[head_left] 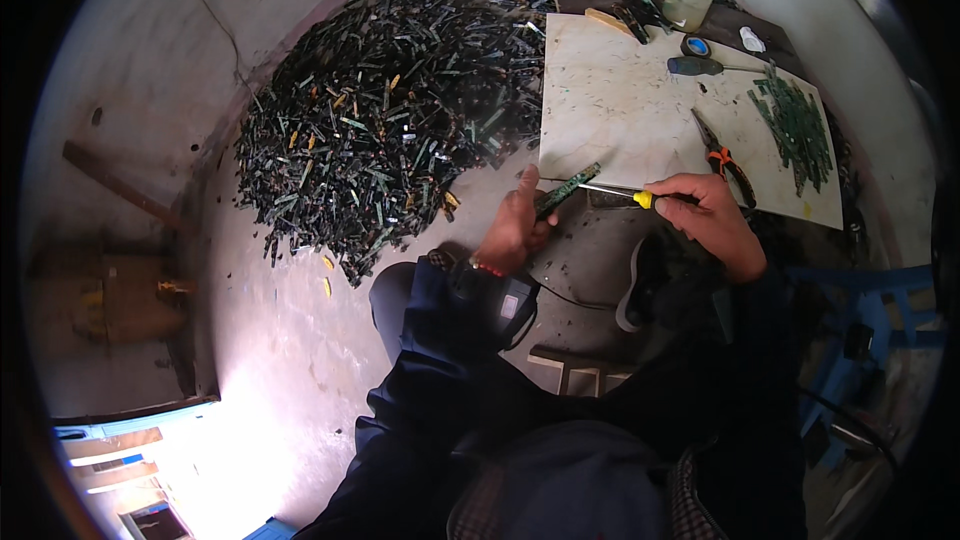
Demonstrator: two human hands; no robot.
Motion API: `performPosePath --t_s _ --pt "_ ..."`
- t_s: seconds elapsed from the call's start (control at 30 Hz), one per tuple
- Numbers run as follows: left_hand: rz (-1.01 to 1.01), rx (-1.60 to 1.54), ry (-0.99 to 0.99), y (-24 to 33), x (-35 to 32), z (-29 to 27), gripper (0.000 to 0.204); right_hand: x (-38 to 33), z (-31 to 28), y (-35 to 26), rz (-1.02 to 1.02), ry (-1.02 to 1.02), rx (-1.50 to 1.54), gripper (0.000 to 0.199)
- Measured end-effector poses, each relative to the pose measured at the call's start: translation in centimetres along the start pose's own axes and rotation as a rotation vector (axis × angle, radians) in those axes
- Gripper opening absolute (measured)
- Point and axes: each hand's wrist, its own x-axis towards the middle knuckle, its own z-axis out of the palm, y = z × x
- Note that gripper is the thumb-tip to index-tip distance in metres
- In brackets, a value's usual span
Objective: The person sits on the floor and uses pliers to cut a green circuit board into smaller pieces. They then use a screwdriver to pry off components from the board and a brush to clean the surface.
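My left hand (pixel 513 226) is closed around a narrow green and black strip (pixel 572 187) that looks like a circuit board in a dark casing. Its upper end sticks out past my fingers, over the near edge of the white board. In my right hand (pixel 712 222) is a screwdriver (pixel 642 199) with a yellow and black handle. The metal shaft points left, and its tip meets or lies very near the strip; contact is too small to make out. Just beyond my right hand lie long-nose pliers (pixel 722 155) with orange and black handles.
The white board (pixel 620 90) carries a pile of green strips (pixel 797 130), a second screwdriver (pixel 695 66), a blue tape roll (pixel 695 45) and dark strips. Behind it stands a translucent cup (pixel 690 0). A large heap of dark strips (pixel 390 110) covers the floor at left. Blue furniture (pixel 880 320) stands right.
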Motion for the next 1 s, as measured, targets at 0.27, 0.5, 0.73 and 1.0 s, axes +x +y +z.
performPosePath --t_s 0.27,0.5,0.73,1.0 --pt "0.046 0.04 0.161 0.7 -1.0 0.2 0.076 0.1 0.9 -0.3 0.258 0.021 0.207 0.024" --pt "0.347 0.077 0.32 0.8 -2.2 0.0 0.068 0.2 2.0 -0.7 0.39 0.083 0.403 0.023" --pt "0.425 0.036 0.329 0.8 -1.7 -0.5 0.056 0.3 2.6 -0.6 0.31 0.081 0.348 0.022" --pt "0.437 0.03 0.334 0.7 -1.2 -0.1 0.052 0.0 2.3 -0.6 0.177 0.01 0.179 0.024"
